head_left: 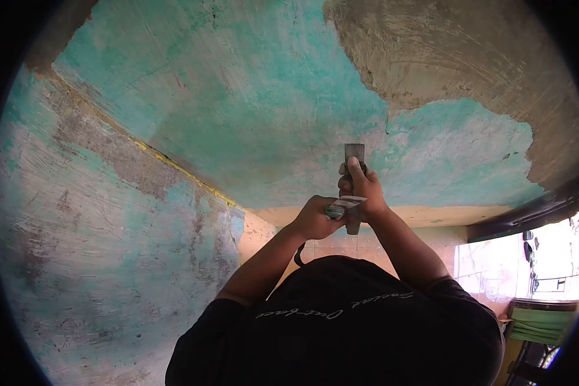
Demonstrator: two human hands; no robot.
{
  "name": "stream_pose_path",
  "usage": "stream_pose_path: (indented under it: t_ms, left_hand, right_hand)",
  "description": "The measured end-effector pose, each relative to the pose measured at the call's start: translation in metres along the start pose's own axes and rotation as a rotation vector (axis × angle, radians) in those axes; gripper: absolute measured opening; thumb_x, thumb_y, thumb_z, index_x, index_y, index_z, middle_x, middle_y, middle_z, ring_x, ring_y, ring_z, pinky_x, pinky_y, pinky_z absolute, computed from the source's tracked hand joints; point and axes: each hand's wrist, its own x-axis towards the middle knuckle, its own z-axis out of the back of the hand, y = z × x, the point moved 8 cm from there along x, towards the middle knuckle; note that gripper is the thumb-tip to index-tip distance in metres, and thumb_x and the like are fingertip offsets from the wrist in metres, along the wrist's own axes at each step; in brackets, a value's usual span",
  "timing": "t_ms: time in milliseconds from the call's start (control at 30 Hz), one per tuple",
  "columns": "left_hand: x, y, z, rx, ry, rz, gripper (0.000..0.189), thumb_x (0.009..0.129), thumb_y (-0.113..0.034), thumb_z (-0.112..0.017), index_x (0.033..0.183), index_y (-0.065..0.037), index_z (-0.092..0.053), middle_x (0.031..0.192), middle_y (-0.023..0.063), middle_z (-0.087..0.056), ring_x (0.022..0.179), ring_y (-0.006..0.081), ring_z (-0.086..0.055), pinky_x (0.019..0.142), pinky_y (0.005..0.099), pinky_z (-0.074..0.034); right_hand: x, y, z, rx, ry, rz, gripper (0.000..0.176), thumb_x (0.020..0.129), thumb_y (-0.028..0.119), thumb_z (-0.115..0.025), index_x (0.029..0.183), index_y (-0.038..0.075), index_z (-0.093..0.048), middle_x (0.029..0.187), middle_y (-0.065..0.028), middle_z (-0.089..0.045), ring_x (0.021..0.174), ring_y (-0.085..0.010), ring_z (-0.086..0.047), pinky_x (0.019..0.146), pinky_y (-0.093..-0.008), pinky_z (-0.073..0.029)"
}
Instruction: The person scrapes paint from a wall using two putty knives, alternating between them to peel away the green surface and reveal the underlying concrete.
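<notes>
My right hand (363, 188) is closed around a long, flat grey tool (354, 151), with its thumb along the face. The tool's broad end points up and its other end shows below the hands. Just left of it, my left hand (316, 219) grips a small tool with a pale blade and a green part (336, 210). That pale blade lies across the grey tool in this view, and the two hands are close together. Behind them spreads a worn turquoise painted surface (264, 122).
Bare grey plaster (457, 58) shows at the upper right where the paint ends. A yellowish seam (174, 166) runs along the corner to a scuffed left wall (128, 257). On the right are a bright opening (553, 257) and a green cloth (540, 325).
</notes>
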Motion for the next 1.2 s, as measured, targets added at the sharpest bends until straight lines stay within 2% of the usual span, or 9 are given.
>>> stream_pose_path:
  t_ms: [200, 233, 367, 400, 700, 833, 867, 1133, 1200]
  left_hand:
    - [-0.021, 0.027, -0.026, -0.034, -0.015, 0.026, 0.024, 0.075, -0.017, -0.074, 0.096, -0.010, -0.065, 0.082, 0.0104, -0.068, 0.077, 0.0285, -0.066, 0.070, 0.0353, -0.050]
    - [-0.029, 0.033, -0.030, -0.014, 0.046, 0.159, 0.024, 0.076, -0.017, -0.074, 0.097, -0.010, -0.065, 0.083, 0.0108, -0.068, 0.079, 0.0291, -0.066, 0.072, 0.0354, -0.050]
    - [-0.002, 0.003, -0.005, 0.047, -0.080, -0.054, 0.021, 0.076, -0.014, -0.075, 0.093, -0.006, -0.066, 0.079, 0.0070, -0.068, 0.072, 0.0134, -0.063, 0.065, 0.0295, -0.049]
    - [0.005, -0.003, -0.004, -0.069, 0.047, 0.037, 0.021, 0.077, -0.015, -0.075, 0.094, -0.006, -0.065, 0.076, 0.0059, -0.067, 0.068, 0.0109, -0.061, 0.064, 0.0283, -0.048]
    - [-0.026, 0.022, -0.034, -0.058, 0.052, 0.131, 0.021, 0.077, -0.017, -0.075, 0.092, -0.006, -0.066, 0.080, 0.0074, -0.068, 0.071, 0.0143, -0.063, 0.065, 0.0287, -0.049]
    - [0.006, -0.008, -0.006, 0.017, -0.061, -0.132, 0.017, 0.076, -0.014, -0.075, 0.084, -0.004, -0.064, 0.074, 0.0049, -0.066, 0.066, 0.0108, -0.059, 0.061, 0.0277, -0.047]
    - [0.010, -0.009, -0.003, -0.173, 0.046, 0.025, 0.014, 0.077, -0.010, -0.074, 0.081, -0.003, -0.063, 0.074, 0.0051, -0.066, 0.066, 0.0111, -0.059, 0.060, 0.0274, -0.047]
    - [-0.024, 0.018, -0.030, 0.007, 0.069, 0.084, 0.021, 0.075, -0.011, -0.075, 0.095, -0.008, -0.066, 0.083, 0.0083, -0.066, 0.076, 0.0204, -0.065, 0.069, 0.0320, -0.050]
    - [-0.013, 0.004, -0.015, -0.038, -0.047, -0.035, 0.020, 0.075, -0.010, -0.075, 0.092, -0.007, -0.064, 0.083, 0.0083, -0.066, 0.076, 0.0203, -0.065, 0.069, 0.0318, -0.050]
  right_hand:
    - [-0.008, -0.038, 0.031, -0.083, -0.131, -0.002, 0.035, 0.093, 0.042, -0.052, 0.089, 0.007, -0.052, 0.059, 0.0001, -0.043, 0.045, -0.0098, -0.040, 0.040, -0.0257, -0.034]
    - [-0.006, -0.037, 0.030, -0.090, -0.118, 0.004, 0.035, 0.093, 0.042, -0.051, 0.089, 0.007, -0.053, 0.060, 0.0002, -0.044, 0.048, -0.0093, -0.040, 0.042, -0.0255, -0.034]
    - [-0.006, -0.002, 0.016, -0.109, -0.118, 0.050, 0.036, 0.093, 0.043, -0.052, 0.089, 0.007, -0.052, 0.060, 0.0006, -0.043, 0.046, -0.0094, -0.039, 0.041, -0.0247, -0.033]
    - [-0.004, 0.001, 0.009, -0.050, -0.066, 0.011, 0.036, 0.093, 0.042, -0.051, 0.089, 0.007, -0.052, 0.060, 0.0007, -0.043, 0.046, -0.0093, -0.039, 0.042, -0.0246, -0.034]
    - [-0.015, -0.033, 0.036, -0.170, -0.143, 0.000, 0.037, 0.094, 0.041, -0.049, 0.087, 0.005, -0.055, 0.061, 0.0004, -0.047, 0.051, -0.0081, -0.043, 0.046, -0.0246, -0.036]
    - [-0.012, 0.009, 0.011, -0.136, -0.102, 0.057, 0.036, 0.094, 0.040, -0.049, 0.089, 0.005, -0.053, 0.061, 0.0008, -0.045, 0.048, -0.0083, -0.041, 0.045, -0.0241, -0.036]
    - [-0.008, 0.011, 0.005, -0.085, -0.046, 0.034, 0.035, 0.094, 0.040, -0.050, 0.088, 0.006, -0.053, 0.060, 0.0007, -0.045, 0.047, -0.0086, -0.040, 0.044, -0.0242, -0.036]
    - [-0.012, -0.029, 0.030, -0.165, -0.115, -0.006, 0.037, 0.093, 0.043, -0.051, 0.091, 0.006, -0.052, 0.060, 0.0004, -0.043, 0.048, -0.0093, -0.040, 0.044, -0.0243, -0.036]
    - [-0.012, -0.012, 0.023, -0.281, -0.132, 0.067, 0.037, 0.093, 0.043, -0.051, 0.090, 0.006, -0.052, 0.060, 0.0006, -0.043, 0.049, -0.0088, -0.040, 0.044, -0.0248, -0.035]
